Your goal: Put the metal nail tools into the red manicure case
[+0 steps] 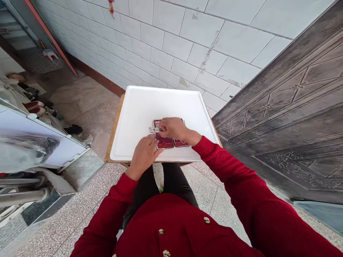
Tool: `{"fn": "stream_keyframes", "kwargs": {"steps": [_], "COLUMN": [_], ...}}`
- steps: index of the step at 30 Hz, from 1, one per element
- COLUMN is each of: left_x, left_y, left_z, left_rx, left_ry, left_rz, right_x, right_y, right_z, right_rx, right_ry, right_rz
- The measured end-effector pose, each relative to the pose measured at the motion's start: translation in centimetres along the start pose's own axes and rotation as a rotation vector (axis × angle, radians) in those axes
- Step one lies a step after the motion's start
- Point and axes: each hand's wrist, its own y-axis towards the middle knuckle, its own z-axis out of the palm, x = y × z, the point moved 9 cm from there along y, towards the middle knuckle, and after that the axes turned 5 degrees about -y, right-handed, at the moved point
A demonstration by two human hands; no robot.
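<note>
A dark red manicure case point(164, 143) lies unfolded on a white tray point(160, 103), with small metal tools in its slots. Between the thumb and fingers of my right hand point(173, 128) is a silver nail clipper point(154, 130), held just above the upper left part of the case. That hand hides much of the case's upper half. My left hand point(145, 150) rests palm down along the case's left edge, fingers stretched out and the thumb near its lower corner.
The tray sits on a small wooden-edged table point(114, 132) against a white tiled wall point(171, 46). A dark panelled door point(281, 103) stands at right. On the left are a rack with shoes point(36, 107) and a white cabinet point(34, 142).
</note>
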Motion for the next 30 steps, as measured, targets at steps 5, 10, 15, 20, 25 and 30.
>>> {"fn": "stream_keyframes", "kwargs": {"steps": [5, 10, 15, 20, 25, 30], "left_x": [-0.6, -0.6, -0.6, -0.5, -0.6, -0.6], "left_y": [-0.4, -0.4, -0.4, -0.3, -0.2, -0.2], "left_z": [-0.2, -0.2, -0.3, -0.2, -0.3, -0.2], "left_rx": [-0.042, -0.018, -0.045, -0.039, -0.047, -0.043], "left_ry": [0.018, 0.016, 0.002, 0.005, 0.003, -0.005], "left_rz": [0.055, 0.051, 0.058, 0.060, 0.068, 0.080], "right_x": [4.6, 6.4, 3.6, -2.7, -3.7, -1.0], "right_y": [3.7, 5.2, 4.4, 1.7, 0.5, 1.9], "right_z": [1.1, 2.6, 1.4, 0.5, 1.1, 0.4], "right_rx": [0.108, 0.209, 0.120, 0.035, 0.077, 0.096], "right_ry": [-0.030, -0.038, 0.085, 0.076, 0.037, -0.072], "right_rz": [-0.067, -0.063, -0.007, 0.198, 0.232, 0.111]}}
